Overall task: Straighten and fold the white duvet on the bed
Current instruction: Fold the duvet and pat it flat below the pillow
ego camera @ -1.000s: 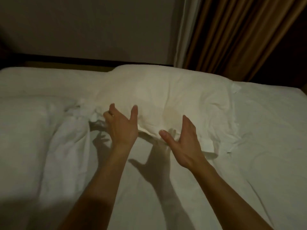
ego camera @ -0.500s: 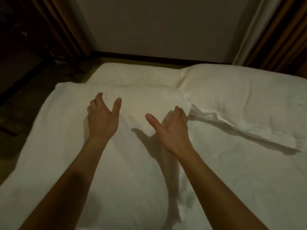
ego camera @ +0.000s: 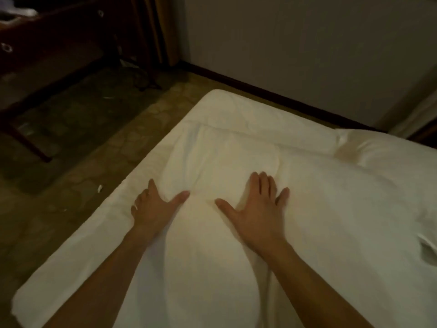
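- left hand lying on the white duvet close to the left edge of the bed; thumb stretched out flat toward the middle, fingers bending over the side of a raised fold; hard to tell whether merely pressing or gathering cloth.
- better to flatten those fingers before sweeping, judging by the ridge bunched between thumb and fingers.
- duvet spread across the bed from the left edge toward the far left corner, with a puffed hump just beyond both hands and a long crease running back between the forearms.
- worth pushing outward from that crease toward the edges, not straight ahead, to avoid piling filling into the hump.
- right hand flat on the duvet near the middle, fingers straight and splayed, grasping nothing.
- pillow at the far right edge, touching the duvet; best kept clear of the sweep.
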`<state>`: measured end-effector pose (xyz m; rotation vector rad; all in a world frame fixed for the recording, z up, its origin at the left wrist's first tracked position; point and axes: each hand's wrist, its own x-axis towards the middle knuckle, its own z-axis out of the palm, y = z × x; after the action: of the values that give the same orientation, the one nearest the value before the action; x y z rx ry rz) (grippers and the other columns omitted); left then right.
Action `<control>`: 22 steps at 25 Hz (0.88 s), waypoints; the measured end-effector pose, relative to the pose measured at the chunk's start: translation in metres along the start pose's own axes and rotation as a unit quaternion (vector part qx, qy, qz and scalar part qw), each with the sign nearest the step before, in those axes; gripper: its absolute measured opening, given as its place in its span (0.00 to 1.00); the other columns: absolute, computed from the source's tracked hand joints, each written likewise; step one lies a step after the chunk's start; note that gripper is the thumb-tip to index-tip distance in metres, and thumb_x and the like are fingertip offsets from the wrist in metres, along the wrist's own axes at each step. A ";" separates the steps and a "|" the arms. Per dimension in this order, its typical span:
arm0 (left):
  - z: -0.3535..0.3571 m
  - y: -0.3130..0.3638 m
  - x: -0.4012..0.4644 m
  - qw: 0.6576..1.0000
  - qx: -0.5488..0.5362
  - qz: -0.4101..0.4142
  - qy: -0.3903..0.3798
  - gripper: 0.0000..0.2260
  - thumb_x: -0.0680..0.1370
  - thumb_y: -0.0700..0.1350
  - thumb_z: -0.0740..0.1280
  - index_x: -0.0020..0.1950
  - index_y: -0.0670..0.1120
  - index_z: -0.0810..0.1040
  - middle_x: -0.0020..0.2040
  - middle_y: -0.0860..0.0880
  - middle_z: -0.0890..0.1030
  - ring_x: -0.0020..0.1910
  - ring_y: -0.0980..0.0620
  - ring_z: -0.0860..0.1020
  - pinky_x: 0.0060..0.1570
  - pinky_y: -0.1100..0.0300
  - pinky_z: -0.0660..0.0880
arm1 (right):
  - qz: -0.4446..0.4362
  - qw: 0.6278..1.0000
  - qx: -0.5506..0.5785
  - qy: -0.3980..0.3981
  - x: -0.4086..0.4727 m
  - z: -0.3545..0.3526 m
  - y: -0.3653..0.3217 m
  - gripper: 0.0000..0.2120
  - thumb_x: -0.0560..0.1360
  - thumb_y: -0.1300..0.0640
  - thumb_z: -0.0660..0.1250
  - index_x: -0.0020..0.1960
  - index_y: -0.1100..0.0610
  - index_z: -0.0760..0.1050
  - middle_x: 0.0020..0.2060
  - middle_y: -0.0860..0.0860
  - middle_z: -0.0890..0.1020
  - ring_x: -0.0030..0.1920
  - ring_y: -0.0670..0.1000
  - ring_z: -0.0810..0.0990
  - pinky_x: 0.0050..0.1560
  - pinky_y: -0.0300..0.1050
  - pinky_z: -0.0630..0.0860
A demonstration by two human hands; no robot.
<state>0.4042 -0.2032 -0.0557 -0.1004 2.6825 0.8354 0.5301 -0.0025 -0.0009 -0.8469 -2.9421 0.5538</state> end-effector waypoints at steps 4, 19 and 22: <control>0.036 -0.034 0.050 0.975 -0.160 -0.071 -0.137 0.71 0.50 0.81 0.68 0.81 0.47 0.43 0.79 0.44 0.58 0.76 0.42 0.61 0.75 0.45 0.58 | -0.010 0.995 -0.079 0.054 0.014 0.048 0.004 0.57 0.68 0.17 0.47 0.81 0.57 0.47 0.81 0.57 0.53 0.81 0.57 0.48 0.77 0.67 0.40; 0.078 -0.039 0.061 0.978 -0.121 -0.056 -0.158 0.65 0.48 0.79 0.73 0.75 0.42 0.64 0.72 0.44 0.72 0.69 0.46 0.72 0.71 0.48 0.67 | 0.275 0.960 -0.044 0.010 -0.036 -0.038 0.184 0.72 0.56 0.15 0.59 0.81 0.61 0.42 0.81 0.59 0.47 0.81 0.57 0.44 0.79 0.62 0.41; 0.071 -0.032 0.054 0.985 -0.085 -0.064 -0.137 0.63 0.50 0.78 0.72 0.75 0.41 0.65 0.73 0.43 0.71 0.70 0.45 0.71 0.70 0.49 0.66 | 0.375 0.925 0.068 -0.001 -0.058 -0.028 0.231 0.73 0.53 0.17 0.67 0.81 0.61 0.46 0.80 0.59 0.54 0.80 0.60 0.53 0.78 0.63 0.52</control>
<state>0.3790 -0.1875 -0.1460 -0.1810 2.3203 0.9609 0.7005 0.1583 -0.0507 -1.9444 -2.4426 0.7537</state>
